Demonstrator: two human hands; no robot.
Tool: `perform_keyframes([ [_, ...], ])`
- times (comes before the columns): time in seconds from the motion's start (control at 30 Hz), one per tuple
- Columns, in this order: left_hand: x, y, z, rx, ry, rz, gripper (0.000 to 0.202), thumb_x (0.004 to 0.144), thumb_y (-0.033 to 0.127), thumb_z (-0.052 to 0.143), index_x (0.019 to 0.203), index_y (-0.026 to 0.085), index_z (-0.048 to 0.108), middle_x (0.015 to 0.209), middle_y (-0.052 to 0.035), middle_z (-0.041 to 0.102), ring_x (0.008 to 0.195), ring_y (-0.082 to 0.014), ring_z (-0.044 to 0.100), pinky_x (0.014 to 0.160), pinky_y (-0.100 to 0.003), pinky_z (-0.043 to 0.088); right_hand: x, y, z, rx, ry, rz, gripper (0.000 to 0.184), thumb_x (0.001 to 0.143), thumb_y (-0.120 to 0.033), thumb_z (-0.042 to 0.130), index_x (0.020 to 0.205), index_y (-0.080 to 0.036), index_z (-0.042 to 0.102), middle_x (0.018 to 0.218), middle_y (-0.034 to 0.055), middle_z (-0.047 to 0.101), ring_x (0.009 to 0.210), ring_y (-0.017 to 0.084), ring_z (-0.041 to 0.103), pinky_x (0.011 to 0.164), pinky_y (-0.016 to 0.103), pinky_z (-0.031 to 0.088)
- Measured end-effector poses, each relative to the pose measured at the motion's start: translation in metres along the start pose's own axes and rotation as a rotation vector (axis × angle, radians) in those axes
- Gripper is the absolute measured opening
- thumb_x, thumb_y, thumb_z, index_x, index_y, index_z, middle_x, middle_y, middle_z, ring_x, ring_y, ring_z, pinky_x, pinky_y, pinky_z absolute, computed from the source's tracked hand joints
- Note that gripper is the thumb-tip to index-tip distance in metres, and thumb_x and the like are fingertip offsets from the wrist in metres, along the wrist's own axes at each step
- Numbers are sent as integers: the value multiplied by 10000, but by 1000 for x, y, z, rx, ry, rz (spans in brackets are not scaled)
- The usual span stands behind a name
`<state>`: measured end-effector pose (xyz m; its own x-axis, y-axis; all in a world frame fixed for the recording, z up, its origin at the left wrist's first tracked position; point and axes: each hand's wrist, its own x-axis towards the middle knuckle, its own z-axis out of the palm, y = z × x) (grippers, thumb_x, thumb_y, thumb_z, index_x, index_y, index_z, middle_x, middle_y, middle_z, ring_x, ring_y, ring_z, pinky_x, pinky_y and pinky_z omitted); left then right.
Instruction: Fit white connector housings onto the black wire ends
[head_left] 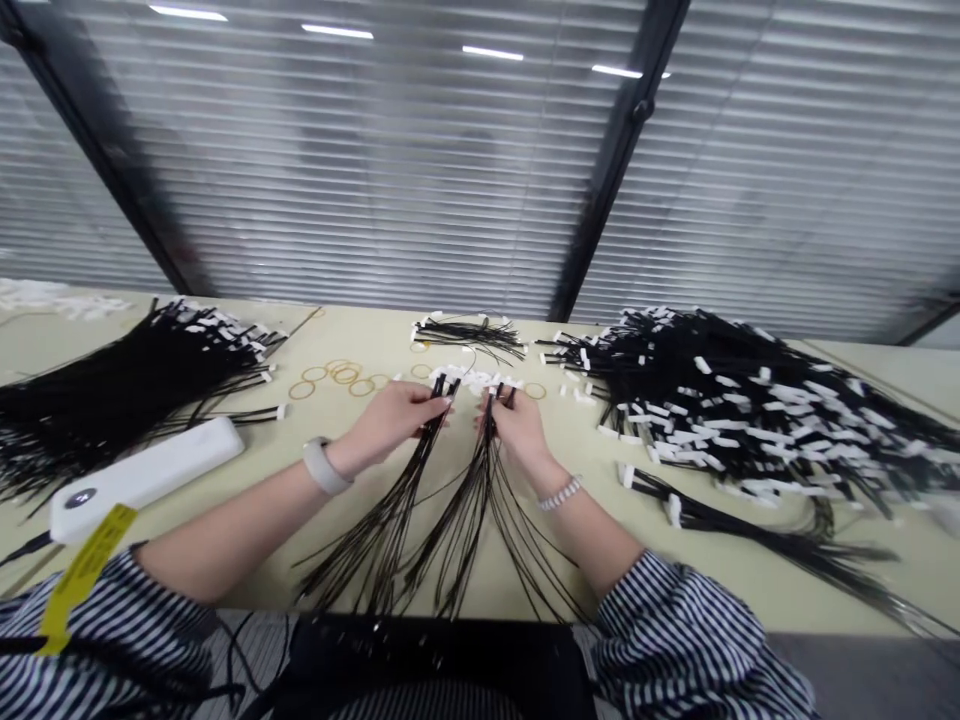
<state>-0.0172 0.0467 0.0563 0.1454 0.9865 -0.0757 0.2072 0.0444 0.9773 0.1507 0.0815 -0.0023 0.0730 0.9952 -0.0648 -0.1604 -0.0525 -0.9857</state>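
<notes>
My left hand (390,420) is closed round a bundle of thin black wires (405,495) near their top ends, at the middle of the table. My right hand (517,425) is closed on a second bundle of black wires (469,510) just beside it. Both bundles fan out toward my lap. A small heap of white connectors (469,377) lies just beyond my fingertips, and several yellow rubber bands (334,377) lie to the left of it.
A big pile of black wires with white connectors (742,415) fills the right of the pale table (585,470). Another such pile (120,385) lies at the left, with a white device (142,475) near it. A small wire bundle (472,335) lies at the back, before blinds.
</notes>
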Motion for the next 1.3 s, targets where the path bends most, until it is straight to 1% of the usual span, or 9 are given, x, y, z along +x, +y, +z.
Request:
perform_keyframes([
  [0.1, 4, 5, 2, 105, 27, 60, 292, 659, 413, 671, 602, 139, 586, 579, -11, 587, 519, -109, 494, 488, -211, 340, 3, -1, 6, -5, -26, 46, 281, 869, -314, 509, 1089, -140, 530, 1036, 61, 566, 852, 146, 575, 717, 326, 505],
  [0.2, 14, -10, 11, 217, 51, 63, 383, 568, 377, 740, 432, 151, 462, 390, 42, 426, 411, -77, 352, 430, -216, 223, 6, 1, 12, 18, -129, 149, 280, 866, -312, 514, 1081, -135, 537, 1033, 61, 571, 845, 145, 578, 707, 321, 506],
  [0.27, 21, -21, 14, 264, 58, 55, 435, 562, 380, 738, 389, 160, 405, 353, 53, 365, 393, -73, 309, 420, -224, 188, 6, 0, 9, 54, -207, 214, 285, 869, -316, 510, 1087, -133, 534, 1037, 63, 572, 855, 148, 580, 718, 328, 506],
  [0.4, 28, -28, 14, 265, 17, 30, 331, 704, 433, 591, 522, 162, 533, 438, 20, 494, 425, -112, 439, 429, -221, 286, 1, -6, 0, 118, -311, 242, 278, 874, -327, 501, 1065, -129, 541, 997, 57, 583, 828, 139, 585, 710, 324, 509],
  [0.57, 32, -24, 10, 183, -93, -36, 212, 685, 356, 606, 607, 163, 569, 522, 8, 550, 476, -128, 519, 466, -225, 401, -10, -5, 10, 101, -204, 140, 211, 857, -278, 534, 993, -119, 562, 943, 40, 588, 789, 122, 580, 685, 298, 506],
  [0.8, 29, -30, 2, 19, -117, -119, 288, 697, 430, 600, 659, 155, 522, 550, 19, 519, 465, -98, 493, 483, -228, 434, -11, -4, 20, 94, -49, 86, 244, 862, -280, 525, 1052, -128, 542, 1004, 53, 575, 837, 137, 580, 707, 314, 509],
  [1.0, 24, -28, 7, -41, -132, -119, 287, 635, 395, 675, 645, 143, 540, 582, 20, 525, 507, -92, 500, 485, -204, 422, -14, 2, 20, -12, -80, 106, 252, 861, -294, 525, 1049, -127, 548, 992, 52, 582, 828, 138, 582, 711, 321, 507],
  [1.2, 25, -32, 3, -117, -52, -132, 277, 676, 401, 628, 683, 146, 521, 593, 21, 521, 490, -86, 480, 469, -207, 409, -11, 0, 16, -109, -19, 38, 262, 872, -304, 506, 1065, -130, 536, 998, 54, 577, 819, 134, 581, 691, 308, 510],
  [1.3, 22, -33, 3, -143, -67, -141, 267, 666, 379, 646, 678, 145, 518, 618, 12, 553, 502, -88, 512, 487, -212, 428, -12, 0, 16, -191, -40, 5, 268, 873, -310, 505, 1070, -130, 533, 990, 53, 578, 808, 131, 582, 684, 304, 510],
])
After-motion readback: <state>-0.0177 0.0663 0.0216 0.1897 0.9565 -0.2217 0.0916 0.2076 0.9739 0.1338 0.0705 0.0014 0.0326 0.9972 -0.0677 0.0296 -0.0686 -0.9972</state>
